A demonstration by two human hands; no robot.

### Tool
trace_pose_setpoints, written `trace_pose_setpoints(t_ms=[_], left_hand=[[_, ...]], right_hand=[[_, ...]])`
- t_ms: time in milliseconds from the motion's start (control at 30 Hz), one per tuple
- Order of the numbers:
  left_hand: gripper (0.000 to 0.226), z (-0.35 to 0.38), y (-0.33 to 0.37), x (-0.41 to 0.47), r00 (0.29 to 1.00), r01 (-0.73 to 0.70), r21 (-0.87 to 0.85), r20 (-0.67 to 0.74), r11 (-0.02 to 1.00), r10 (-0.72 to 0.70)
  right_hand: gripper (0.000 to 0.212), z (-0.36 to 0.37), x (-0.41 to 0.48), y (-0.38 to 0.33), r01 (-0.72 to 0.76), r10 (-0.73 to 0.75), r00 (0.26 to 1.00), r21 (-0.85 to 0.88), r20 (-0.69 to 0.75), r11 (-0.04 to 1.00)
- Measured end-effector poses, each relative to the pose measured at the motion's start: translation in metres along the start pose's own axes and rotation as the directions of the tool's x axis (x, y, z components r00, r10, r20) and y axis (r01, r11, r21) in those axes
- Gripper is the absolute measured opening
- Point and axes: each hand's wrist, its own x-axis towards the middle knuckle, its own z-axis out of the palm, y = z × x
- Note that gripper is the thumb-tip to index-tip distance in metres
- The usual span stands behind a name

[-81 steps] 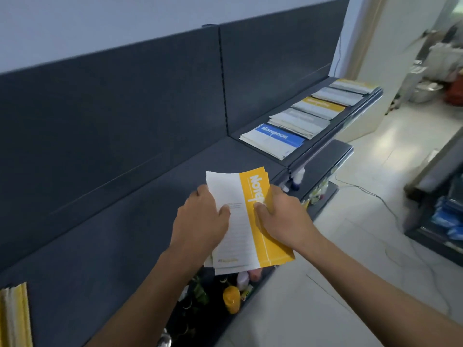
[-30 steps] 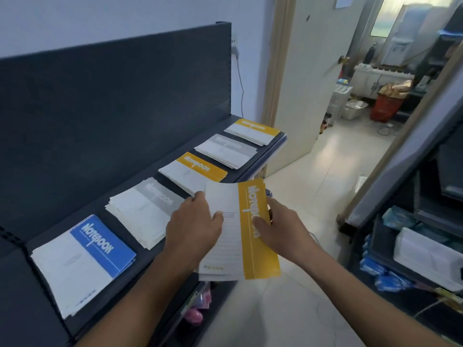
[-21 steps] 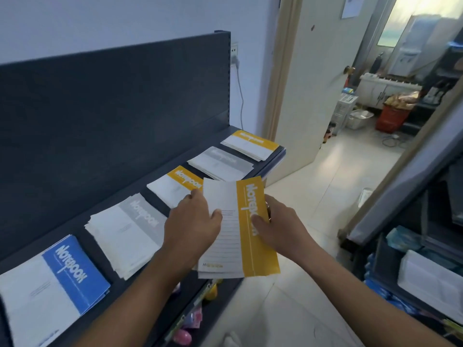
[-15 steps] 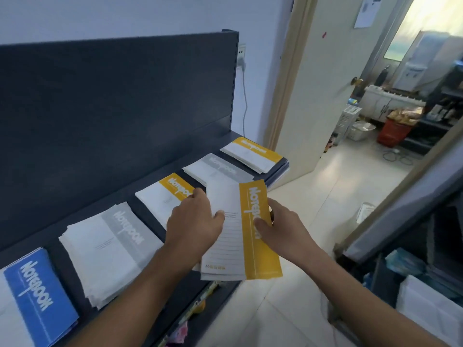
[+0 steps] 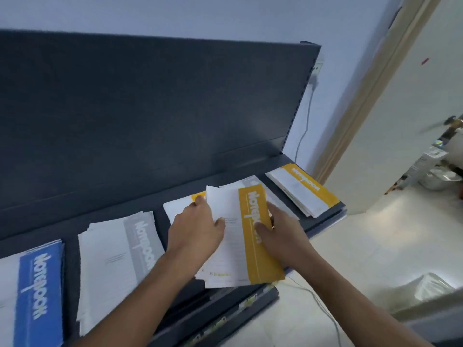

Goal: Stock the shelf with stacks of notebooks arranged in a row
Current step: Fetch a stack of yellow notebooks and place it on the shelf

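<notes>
Both hands hold a stack of white notebooks with a yellow band [image 5: 240, 236] above the front of the dark shelf [image 5: 225, 171]. My left hand [image 5: 195, 229] grips its left edge, thumb on the cover. My right hand [image 5: 280, 236] grips the right edge, thumb on the yellow band. Under the held stack lies a yellow-banded stack [image 5: 180, 206], mostly hidden. Along the shelf lie a blue-banded stack [image 5: 37, 291], a grey-banded stack [image 5: 117, 259], another grey-banded stack [image 5: 253, 181] that only peeks out, and a yellow-banded stack [image 5: 303, 191] at the right end.
The shelf's dark back panel [image 5: 150, 108] rises behind the row. A lower shelf edge [image 5: 225, 319] juts out below. A cable [image 5: 300, 136] runs down the wall by a door frame [image 5: 363, 101]. Pale floor [image 5: 363, 246] lies to the right.
The held stack has moved forward and now hangs over the middle yellow-banded stack, covering most of it. The view has swung left and down along the shelf.
</notes>
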Motion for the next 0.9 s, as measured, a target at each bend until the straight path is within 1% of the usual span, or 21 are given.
trace_pose_setpoints(t_ms=[133, 267, 333, 433, 533, 700, 900], left_hand=[[0.043, -0.001, -0.015, 0.006, 0.991, 0.129, 0.016, -0.046, 0.992, -0.128], [0.037, 0.005, -0.025, 0.007, 0.959, 0.272, -0.004, -0.079, 0.962, -0.271], [0.036, 0.009, -0.028, 0.011, 0.939, 0.327, -0.013, -0.110, 0.945, -0.326], [0.037, 0.014, -0.028, 0.019, 0.912, 0.394, 0.012, -0.131, 0.919, -0.389], [0.039, 0.019, -0.025, 0.024, 0.889, 0.442, 0.036, -0.150, 0.896, -0.432], [0.039, 0.027, -0.024, 0.028, 0.859, 0.497, 0.072, -0.181, 0.865, -0.478], [0.042, 0.042, -0.016, 0.023, 0.864, 0.497, 0.148, -0.179, 0.855, -0.471]], right_hand=[[0.038, 0.013, 0.033, -0.012, 0.092, -0.087, 0.994, -0.060, 0.072, 0.994], [0.033, 0.031, 0.063, -0.017, 0.188, -0.170, 0.972, -0.097, 0.163, 0.977], [0.034, 0.037, 0.077, -0.019, 0.227, -0.204, 0.958, -0.096, 0.203, 0.969], [0.034, 0.044, 0.096, -0.020, 0.252, -0.217, 0.949, -0.142, 0.227, 0.957], [0.035, 0.050, 0.107, -0.021, 0.274, -0.226, 0.939, -0.166, 0.260, 0.947], [0.037, 0.059, 0.118, -0.015, 0.344, -0.282, 0.910, -0.173, 0.304, 0.923], [0.044, 0.063, 0.120, -0.004, 0.409, -0.331, 0.885, -0.208, 0.326, 0.889]])
